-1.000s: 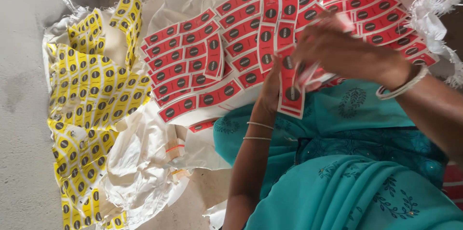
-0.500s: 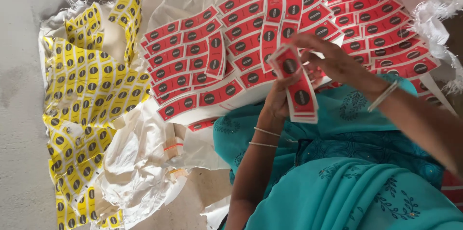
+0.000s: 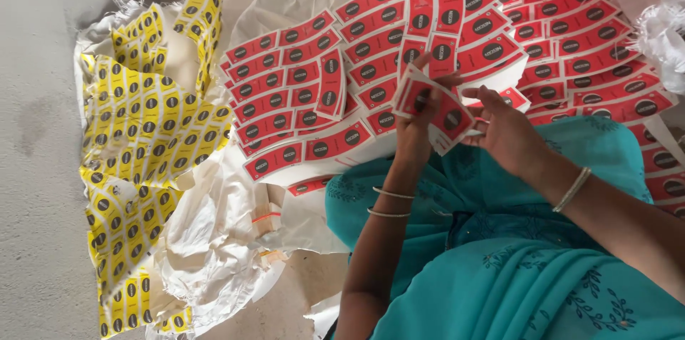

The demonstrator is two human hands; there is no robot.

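Observation:
Both my hands hold one small stack of red labels (image 3: 435,108) with dark round marks, above my teal-clad lap. My left hand (image 3: 414,133) grips the stack's left side from below. My right hand (image 3: 503,129) pinches its right edge, fingers spread over it. Just beyond the hands lies a wide spread of red labels (image 3: 357,69) in overlapping rows and bundles on white sheeting.
A heap of yellow label sheets (image 3: 135,140) lies at the left on crumpled white woven sacking (image 3: 221,240). The grey concrete floor (image 3: 36,169) runs along the far left. Teal cloth (image 3: 514,261) covers my lap. Clear plastic wrap (image 3: 656,19) sits at the upper right.
The stack of red labels has come lower and closer to my lap. My right hand has shifted from above the stack to its right edge. My left hand stays under it.

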